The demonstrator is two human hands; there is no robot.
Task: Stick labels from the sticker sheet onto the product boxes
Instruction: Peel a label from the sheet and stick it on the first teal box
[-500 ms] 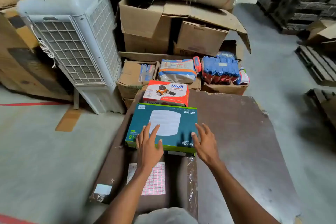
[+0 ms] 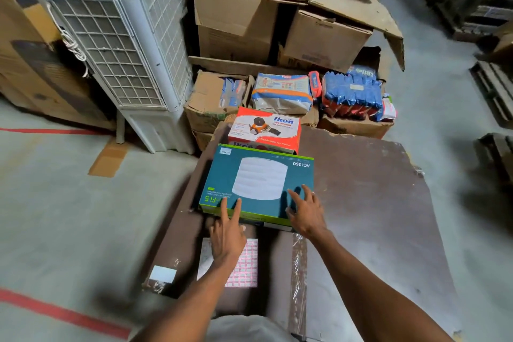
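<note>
A teal product box (image 2: 258, 183) with a white round device printed on it lies flat on a brown board (image 2: 374, 203). Behind it stands a red and white Ikon box (image 2: 265, 128). A sticker sheet (image 2: 244, 266) with a pink grid of labels lies on the board in front of the teal box, partly under my left forearm. My left hand (image 2: 227, 233) hovers over the box's near edge with straight fingers, two fingertips on the lid. My right hand (image 2: 305, 214) rests with spread fingers on the box's near right corner.
A white air cooler (image 2: 111, 44) stands at the back left. Open cardboard cartons (image 2: 241, 14) and packs of goods (image 2: 349, 94) pile up behind the board. Red tape lines (image 2: 63, 314) mark the grey floor. Dark pallets (image 2: 494, 86) lie at the right.
My left hand has drawn back toward me, from flat on the lid to just its fingertips at the near edge. My right hand stays at the box's right corner.
</note>
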